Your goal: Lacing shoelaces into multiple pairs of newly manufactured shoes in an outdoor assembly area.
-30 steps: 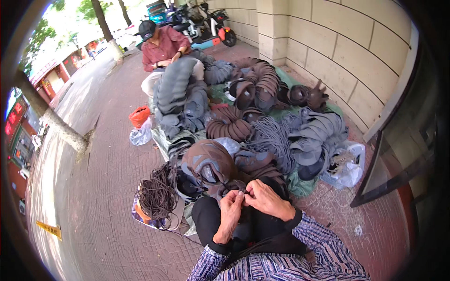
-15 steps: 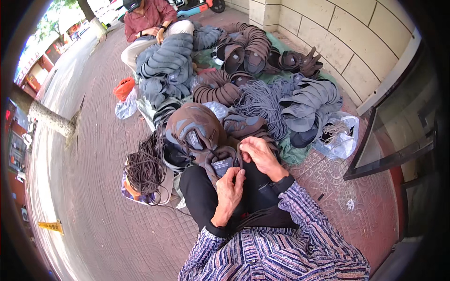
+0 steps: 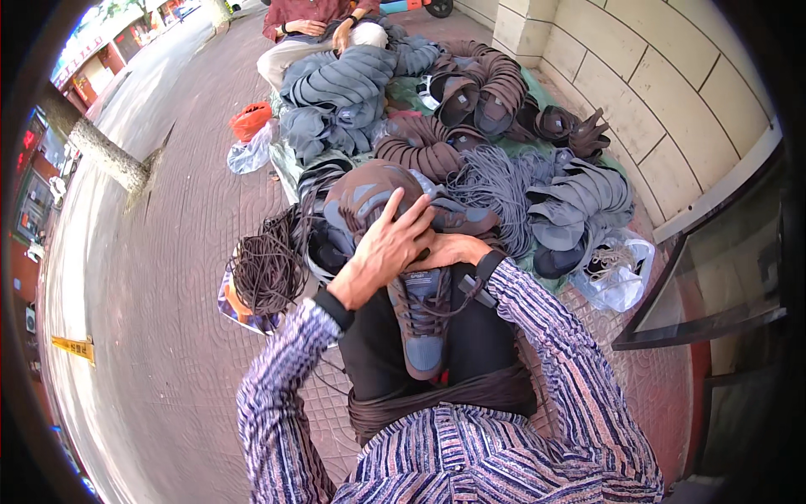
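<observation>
A brown lace-up shoe upper (image 3: 417,315) with a grey-blue toe lies across my lap between the thighs, toe towards me. Over its collar reaches my left hand (image 3: 390,245), fingers spread and pointing away; its thumb is hidden. My right hand (image 3: 453,249) comes in from the right beneath the left one and is closed at the collar, its fingertips mostly covered. Dark laces (image 3: 432,309) run across the upper, and one loose length trails to the right. Just beyond my hands rests a stack of brown and blue-grey shoe uppers (image 3: 348,189).
At the left knee stands a bag with a bundle of dark laces (image 3: 267,273). Grey laces (image 3: 487,189), brown uppers (image 3: 420,147) and grey uppers (image 3: 579,202) cover a green sheet. Another person (image 3: 323,29) sits beyond. A glass door (image 3: 705,277) stands at the right.
My left hand has lifted off the near side of the collar and crossed over my right hand, its fingers spreading. The shoe's toe now shows. The whole view has shifted.
</observation>
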A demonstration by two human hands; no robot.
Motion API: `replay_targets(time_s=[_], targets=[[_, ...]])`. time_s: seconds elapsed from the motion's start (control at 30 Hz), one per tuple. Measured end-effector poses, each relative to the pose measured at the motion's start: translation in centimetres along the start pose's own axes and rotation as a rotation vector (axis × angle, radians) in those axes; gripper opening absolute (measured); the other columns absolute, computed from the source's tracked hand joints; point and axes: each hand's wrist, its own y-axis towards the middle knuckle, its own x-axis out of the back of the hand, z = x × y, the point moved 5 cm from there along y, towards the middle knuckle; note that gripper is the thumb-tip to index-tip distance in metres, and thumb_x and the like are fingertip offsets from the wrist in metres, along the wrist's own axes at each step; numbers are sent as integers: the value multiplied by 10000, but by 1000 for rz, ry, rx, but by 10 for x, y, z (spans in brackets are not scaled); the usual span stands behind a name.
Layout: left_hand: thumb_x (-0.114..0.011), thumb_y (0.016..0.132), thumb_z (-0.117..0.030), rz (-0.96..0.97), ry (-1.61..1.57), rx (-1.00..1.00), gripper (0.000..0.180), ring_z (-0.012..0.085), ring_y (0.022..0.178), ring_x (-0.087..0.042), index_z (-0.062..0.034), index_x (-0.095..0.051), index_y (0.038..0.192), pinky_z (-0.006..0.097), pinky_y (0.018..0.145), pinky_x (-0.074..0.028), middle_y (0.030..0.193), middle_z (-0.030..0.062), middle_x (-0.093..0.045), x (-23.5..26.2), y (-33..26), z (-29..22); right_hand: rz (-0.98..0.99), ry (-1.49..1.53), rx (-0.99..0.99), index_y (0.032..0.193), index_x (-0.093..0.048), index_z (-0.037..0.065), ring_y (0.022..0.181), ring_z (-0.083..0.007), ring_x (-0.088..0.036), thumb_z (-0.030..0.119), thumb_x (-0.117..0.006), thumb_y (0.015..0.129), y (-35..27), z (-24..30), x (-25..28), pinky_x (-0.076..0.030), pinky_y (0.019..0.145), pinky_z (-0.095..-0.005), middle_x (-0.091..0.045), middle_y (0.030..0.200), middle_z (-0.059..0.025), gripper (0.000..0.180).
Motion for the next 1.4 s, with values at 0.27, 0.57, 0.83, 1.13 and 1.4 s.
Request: replay_targets(time_s=[0.27,0.57,0.83,1.13,1.4], targets=[[-663,721,-167,-80,-98,132,451,230,1291,-354,-252,-591,1158,573,1044,-255,1312,27,-455,-23,-29,33,-216,-134,-36,1242,-539,19,1049,-355,-591,173,-676,757,-23,18,3,-461,901,-396,-625,1098,-226,527],[-590,834,-275,59,55,359,517,281,1284,-344,-255,-455,1333,563,959,-308,1380,90,-394,-33,-97,-1,-414,-58,-191,1020,-677,11,802,-305,-670,47,-586,660,-29,38,20,-520,703,-356,-675,899,-211,374],[-614,798,-209,-64,-17,327,545,312,1358,-260,-272,-484,1324,645,1044,-159,1428,105,-350,-38,-76,30,-373,376,-376,801,-685,-41,676,-123,-637,63,-706,719,-15,-3,20,-494,595,-289,-683,745,-110,133],[-595,619,-56,12,-949,88,607,235,1387,-291,-177,-613,1213,555,1120,-84,1350,53,-503,-38,-2,101,-922,1401,287,1440,-46,-46,1238,-295,-436,-67,-554,826,8,147,-79,-398,1010,-411,-337,1392,-199,797],[-634,828,-312,82,-528,182,528,348,1389,-229,-196,-503,1326,563,1079,-224,1494,132,-279,-9,-78,31,-32,78,227,1059,-669,51,1044,-273,-595,62,-622,764,28,122,-89,-423,948,-390,-644,1097,-138,299]])
